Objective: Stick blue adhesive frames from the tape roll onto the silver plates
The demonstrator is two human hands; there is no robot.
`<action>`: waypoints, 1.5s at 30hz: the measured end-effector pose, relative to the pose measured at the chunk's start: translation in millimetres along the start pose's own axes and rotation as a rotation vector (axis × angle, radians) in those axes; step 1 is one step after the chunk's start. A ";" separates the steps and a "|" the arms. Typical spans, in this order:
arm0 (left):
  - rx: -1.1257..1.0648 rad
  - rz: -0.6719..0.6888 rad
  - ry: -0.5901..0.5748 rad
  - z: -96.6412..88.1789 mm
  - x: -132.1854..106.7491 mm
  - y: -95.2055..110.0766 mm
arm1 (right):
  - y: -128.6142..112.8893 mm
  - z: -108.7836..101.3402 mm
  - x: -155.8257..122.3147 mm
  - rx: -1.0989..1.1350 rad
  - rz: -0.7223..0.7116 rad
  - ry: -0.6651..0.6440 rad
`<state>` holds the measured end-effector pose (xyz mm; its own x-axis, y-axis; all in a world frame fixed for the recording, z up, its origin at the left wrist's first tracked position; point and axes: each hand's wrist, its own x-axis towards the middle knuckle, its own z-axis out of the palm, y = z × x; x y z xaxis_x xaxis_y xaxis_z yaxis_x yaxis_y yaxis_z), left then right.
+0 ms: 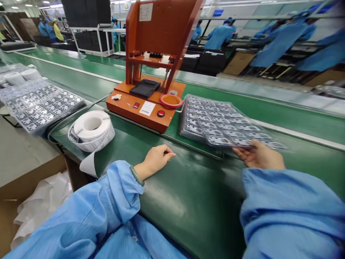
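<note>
My right hand [259, 155] grips the near edge of a stack of clear plastic trays [221, 122] filled with several small metal parts, resting on the green belt right of an orange press machine [151, 72]. My left hand [157, 158] rests on the green surface with its fingers curled loosely in a pinch; whether anything is in them I cannot make out. Both arms wear blue sleeves. A black fixture block [145, 87] sits on the press base, with a red ring [171, 100] beside it.
A white roll of label tape [91, 129] lies left of the press. More part trays [40, 104] are stacked at far left. A cardboard box [32, 194] with white wrap stands below left. People in blue coats work behind the conveyor [296, 118].
</note>
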<state>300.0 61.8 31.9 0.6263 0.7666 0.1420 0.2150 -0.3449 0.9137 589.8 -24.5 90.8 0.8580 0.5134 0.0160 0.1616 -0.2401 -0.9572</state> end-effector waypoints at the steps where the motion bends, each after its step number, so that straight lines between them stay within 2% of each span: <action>1: 0.014 0.003 -0.011 0.3 -1.6 1.2 | -0.7 2.2 -1.1 -0.052 0.057 -0.061; 4: 0.056 0.007 -0.025 -0.8 -5.9 5.9 | -4.0 0.5 -7.1 -0.262 0.183 -0.223; 7: 0.090 0.016 -0.035 -3.3 -9.2 9.5 | -9.7 -5.8 -14.7 -0.513 0.146 -0.234; 11: 0.104 0.055 -0.052 -4.1 -12.0 12.6 | -16.3 4.4 -23.9 -0.704 -0.204 -0.114; 13: 0.096 0.080 -0.020 -3.8 -16.5 15.1 | -14.4 21.1 -26.8 -0.730 -0.390 -0.135; 15: 0.077 0.114 0.034 -5.1 -27.0 18.1 | -7.2 40.8 -28.5 -0.748 -0.514 -0.205; 17: 0.022 0.184 0.077 -9.7 -45.0 20.4 | 4.4 57.4 -29.0 -0.770 -0.595 -0.225; 19: -0.080 0.306 0.103 -18.9 -69.6 20.2 | 17.8 66.6 -28.1 -0.800 -0.709 -0.145; 22: -0.067 0.358 0.156 -41.0 -112.0 15.6 | 35.2 66.2 -24.2 -0.793 -0.844 -0.024; 24: -0.047 0.345 0.197 -59.0 -138.7 12.2 | 42.9 61.5 -20.4 -0.746 -0.881 0.012; 27: -0.037 0.198 0.261 -85.3 -169.3 10.2 | 48.8 58.7 -14.4 -0.696 -0.889 0.050; 29: 0.012 0.129 0.327 -99.5 -181.0 10.4 | 50.3 62.5 -10.4 -0.672 -0.890 0.081; 32: 0.058 0.051 0.455 -113.2 -185.9 10.7 | 51.6 73.1 -4.8 -0.648 -0.884 0.136; 35: 0.035 -0.017 0.537 -117.9 -182.5 10.8 | 53.7 80.0 -1.3 -0.632 -0.881 0.168; 40: 0.000 -0.048 0.529 -115.9 -177.4 11.9 | 56.3 76.7 -4.1 -0.615 -0.894 0.150; 45: -0.004 -0.034 0.539 -116.3 -175.9 10.4 | 48.9 73.3 -8.5 -0.638 -0.884 0.088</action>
<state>105.0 -13.6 60.7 0.1452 0.9468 0.2872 0.2249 -0.3142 0.9223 554.7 19.7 22.7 0.3424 0.6596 0.6691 0.9388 -0.2115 -0.2719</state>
